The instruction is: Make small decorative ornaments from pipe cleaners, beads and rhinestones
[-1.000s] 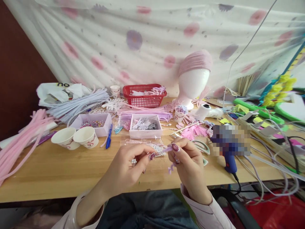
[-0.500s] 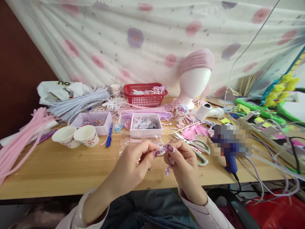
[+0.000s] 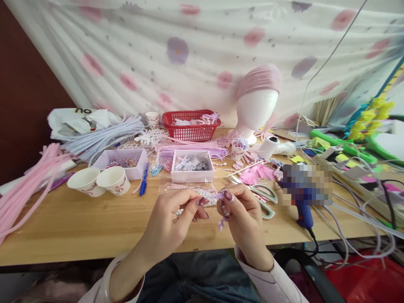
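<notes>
My right hand (image 3: 242,219) is closed in a pinch on a fuzzy lilac pipe cleaner (image 3: 217,196). Its curled lower end (image 3: 221,224) hangs below the fingers. Just to the left, my left hand (image 3: 172,221) has thumb and forefinger pressed together close to the pipe cleaner's left end; what lies between those fingertips is too small to make out. Strings of white pearl beads (image 3: 210,203) show behind and between the hands, near a clear plastic bag (image 3: 166,187) on the table. Green-handled scissors (image 3: 267,193) lie beyond my right hand.
Two paper cups (image 3: 113,181) and a blue pen (image 3: 144,180) stand and lie to the left. Bead boxes (image 3: 192,174), a red basket (image 3: 191,134) and a foam head (image 3: 257,107) are behind. A blue glue gun (image 3: 304,214) with cables is at right.
My left fingertips have shifted slightly left, widening the gap to my right hand. More of the pearl strings shows between them. My right hand keeps its pinch.
</notes>
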The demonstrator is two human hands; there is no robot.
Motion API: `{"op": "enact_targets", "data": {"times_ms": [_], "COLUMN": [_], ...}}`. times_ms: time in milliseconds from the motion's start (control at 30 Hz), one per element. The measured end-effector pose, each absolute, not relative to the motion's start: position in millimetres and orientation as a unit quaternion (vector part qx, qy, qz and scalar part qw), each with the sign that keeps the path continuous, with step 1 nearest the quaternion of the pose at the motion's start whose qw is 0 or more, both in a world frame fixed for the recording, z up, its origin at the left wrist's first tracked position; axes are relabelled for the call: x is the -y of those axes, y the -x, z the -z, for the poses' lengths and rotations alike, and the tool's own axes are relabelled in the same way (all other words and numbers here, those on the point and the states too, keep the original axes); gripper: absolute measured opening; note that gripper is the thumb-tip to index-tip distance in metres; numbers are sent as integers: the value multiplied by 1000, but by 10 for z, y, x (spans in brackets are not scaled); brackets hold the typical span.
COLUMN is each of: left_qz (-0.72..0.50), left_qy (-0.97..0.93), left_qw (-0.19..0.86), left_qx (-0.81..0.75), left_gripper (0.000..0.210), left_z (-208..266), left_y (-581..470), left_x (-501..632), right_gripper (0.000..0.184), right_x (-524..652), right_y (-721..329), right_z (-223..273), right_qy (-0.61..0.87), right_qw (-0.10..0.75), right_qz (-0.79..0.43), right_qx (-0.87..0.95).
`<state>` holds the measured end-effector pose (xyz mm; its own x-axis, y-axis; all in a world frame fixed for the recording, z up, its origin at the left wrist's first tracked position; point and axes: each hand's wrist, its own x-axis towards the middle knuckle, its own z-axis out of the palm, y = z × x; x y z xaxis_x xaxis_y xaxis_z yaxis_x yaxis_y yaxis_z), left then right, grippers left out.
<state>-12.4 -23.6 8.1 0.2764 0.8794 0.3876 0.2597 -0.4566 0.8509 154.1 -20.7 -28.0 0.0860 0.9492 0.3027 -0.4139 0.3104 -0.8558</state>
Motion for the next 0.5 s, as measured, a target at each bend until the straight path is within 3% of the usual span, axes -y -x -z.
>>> {"op": "enact_targets", "data": {"times_ms": [233,500], "left_qz": [-454,-572], "left_qy": [-726,-468], "left_qw": [353,560], "left_qx": [-377,-375], "left_gripper": [25,18], "left_z": [-106,-2], "left_y": [93,-42], "left_x": [258,252], "right_gripper": [20,9], "right_x": [218,228], "right_y": [-1498,-1472], "right_z": [286,308], "right_qy": [304,286], "right_qw": [660,664], "right_qz": [-507,-484], "right_qx": [464,493]}}
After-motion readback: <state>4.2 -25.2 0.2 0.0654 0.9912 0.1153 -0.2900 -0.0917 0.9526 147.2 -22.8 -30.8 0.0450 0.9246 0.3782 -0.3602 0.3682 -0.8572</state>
